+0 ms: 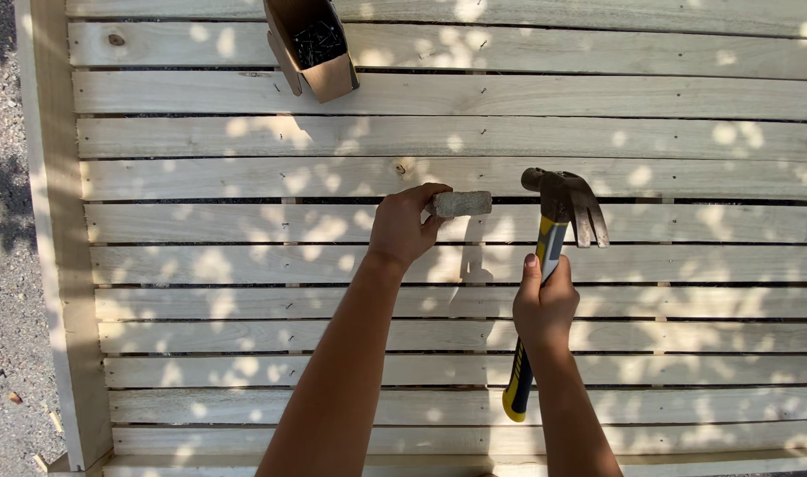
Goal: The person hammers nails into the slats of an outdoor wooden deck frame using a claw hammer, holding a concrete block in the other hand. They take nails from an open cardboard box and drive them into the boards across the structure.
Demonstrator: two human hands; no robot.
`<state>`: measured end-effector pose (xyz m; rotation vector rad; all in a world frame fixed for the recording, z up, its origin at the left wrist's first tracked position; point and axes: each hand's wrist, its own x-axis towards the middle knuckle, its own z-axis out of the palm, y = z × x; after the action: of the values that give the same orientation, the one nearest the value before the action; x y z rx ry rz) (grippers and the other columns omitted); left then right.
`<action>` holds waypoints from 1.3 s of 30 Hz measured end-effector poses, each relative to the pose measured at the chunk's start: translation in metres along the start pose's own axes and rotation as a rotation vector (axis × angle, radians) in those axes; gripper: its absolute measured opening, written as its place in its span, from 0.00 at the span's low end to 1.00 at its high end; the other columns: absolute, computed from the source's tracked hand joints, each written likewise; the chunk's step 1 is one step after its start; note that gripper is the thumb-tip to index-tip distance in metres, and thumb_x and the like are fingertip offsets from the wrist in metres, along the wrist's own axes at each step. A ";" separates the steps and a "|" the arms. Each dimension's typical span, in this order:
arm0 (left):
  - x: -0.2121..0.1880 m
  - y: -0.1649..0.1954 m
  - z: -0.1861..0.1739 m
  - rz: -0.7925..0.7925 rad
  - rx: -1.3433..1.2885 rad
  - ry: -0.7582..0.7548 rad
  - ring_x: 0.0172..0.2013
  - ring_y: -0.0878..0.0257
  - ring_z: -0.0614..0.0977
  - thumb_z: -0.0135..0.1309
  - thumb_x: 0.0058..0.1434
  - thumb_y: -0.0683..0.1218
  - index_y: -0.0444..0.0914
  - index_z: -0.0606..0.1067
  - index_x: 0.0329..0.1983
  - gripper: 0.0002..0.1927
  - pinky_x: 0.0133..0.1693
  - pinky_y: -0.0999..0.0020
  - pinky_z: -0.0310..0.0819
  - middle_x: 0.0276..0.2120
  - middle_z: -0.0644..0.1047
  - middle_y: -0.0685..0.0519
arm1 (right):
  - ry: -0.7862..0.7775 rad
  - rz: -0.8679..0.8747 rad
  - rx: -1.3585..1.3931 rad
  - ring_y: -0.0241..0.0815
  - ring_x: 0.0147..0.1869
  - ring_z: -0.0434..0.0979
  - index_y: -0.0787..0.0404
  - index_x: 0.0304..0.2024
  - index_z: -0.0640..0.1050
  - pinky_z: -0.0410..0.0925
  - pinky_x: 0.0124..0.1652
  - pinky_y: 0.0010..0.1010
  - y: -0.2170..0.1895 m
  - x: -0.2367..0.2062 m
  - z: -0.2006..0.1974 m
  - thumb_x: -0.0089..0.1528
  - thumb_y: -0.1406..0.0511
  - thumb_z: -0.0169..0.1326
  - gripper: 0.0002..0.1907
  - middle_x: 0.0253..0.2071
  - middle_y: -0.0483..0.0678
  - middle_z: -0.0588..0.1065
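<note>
Outdoor carpentry spot, slatted panel (421,141), gravel (6,265)

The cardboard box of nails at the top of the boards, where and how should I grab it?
Probably grip the cardboard box by its two long side walls, near the middle, coming down from above. Its open top faces up with the dark nails showing, so keeping it level should stop them spilling. Both hands are busy: left hand holds a block, right hand the hammer.

The cardboard box (311,44) is cut off by the top edge; its dark contents are indistinct.
</note>
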<state>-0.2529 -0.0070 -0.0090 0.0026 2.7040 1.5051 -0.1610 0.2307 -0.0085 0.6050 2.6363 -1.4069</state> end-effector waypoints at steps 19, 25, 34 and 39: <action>-0.004 -0.003 0.002 -0.023 -0.020 0.005 0.40 0.55 0.86 0.65 0.55 0.41 0.45 0.80 0.49 0.18 0.42 0.64 0.81 0.39 0.84 0.51 | -0.152 -0.016 -0.419 0.55 0.27 0.76 0.66 0.44 0.69 0.69 0.33 0.45 0.013 -0.002 0.029 0.71 0.54 0.47 0.19 0.24 0.56 0.75; -0.018 -0.008 0.001 -0.013 0.042 -0.049 0.41 0.52 0.85 0.63 0.51 0.38 0.45 0.80 0.49 0.21 0.41 0.62 0.81 0.42 0.84 0.53 | -0.217 0.121 -0.376 0.54 0.28 0.76 0.66 0.41 0.72 0.70 0.34 0.47 0.025 0.016 0.031 0.71 0.53 0.48 0.20 0.25 0.57 0.76; -0.069 -0.034 0.019 0.323 0.288 0.011 0.56 0.54 0.82 0.60 0.60 0.42 0.41 0.78 0.55 0.19 0.50 0.60 0.80 0.55 0.79 0.51 | 0.014 0.269 -0.221 0.63 0.29 0.78 0.65 0.43 0.70 0.71 0.30 0.53 0.032 -0.006 0.017 0.70 0.54 0.47 0.19 0.27 0.62 0.77; -0.078 -0.027 0.010 0.372 0.360 -0.011 0.58 0.54 0.80 0.61 0.56 0.45 0.39 0.78 0.56 0.22 0.53 0.61 0.80 0.56 0.79 0.49 | -0.007 0.123 -0.543 0.70 0.32 0.79 0.63 0.46 0.67 0.71 0.31 0.59 0.048 -0.007 0.025 0.69 0.52 0.46 0.20 0.27 0.64 0.78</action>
<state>-0.1737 -0.0146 -0.0340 0.5505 3.0450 1.0433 -0.1384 0.2318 -0.0581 0.6660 2.7388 -0.6093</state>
